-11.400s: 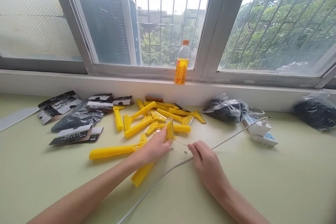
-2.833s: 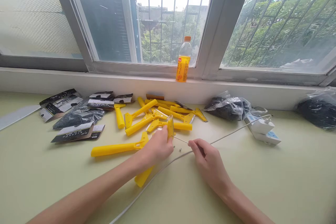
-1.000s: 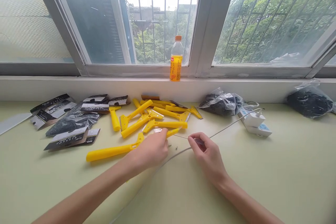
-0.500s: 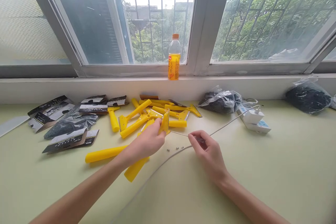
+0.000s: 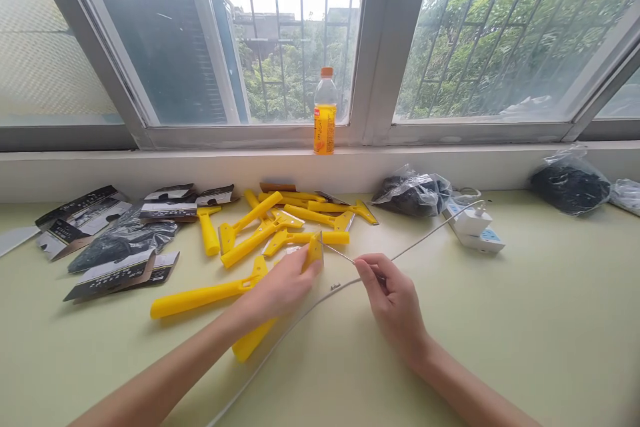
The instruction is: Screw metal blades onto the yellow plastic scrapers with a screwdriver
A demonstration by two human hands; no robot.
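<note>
My left hand [image 5: 290, 277] is closed around a yellow scraper [image 5: 314, 251], its head raised and its blade edge turned to the right. A yellow handle [image 5: 255, 340] shows under my left wrist and seems to belong to it. My right hand [image 5: 393, 290] pinches a thin screwdriver [image 5: 338, 252]; the fingers hide its grip. The tip of the shaft meets the upper part of the scraper head. Small screws [image 5: 335, 286] lie on the table between my hands. Another yellow scraper [image 5: 200, 298] rests left of my left hand.
Behind my hands several yellow scrapers [image 5: 255, 238] lie piled. Black card packaging [image 5: 113, 273] and a bag [image 5: 125, 233] are at left. A white cable [image 5: 300, 320] crosses the table towards a power strip [image 5: 480, 240]. A drink bottle [image 5: 325, 113] stands on the sill.
The screwdriver tip has moved from the lower part of the scraper head to its upper part, and the head has turned slightly. Fewer screws show on the table. The view has shifted a little.
</note>
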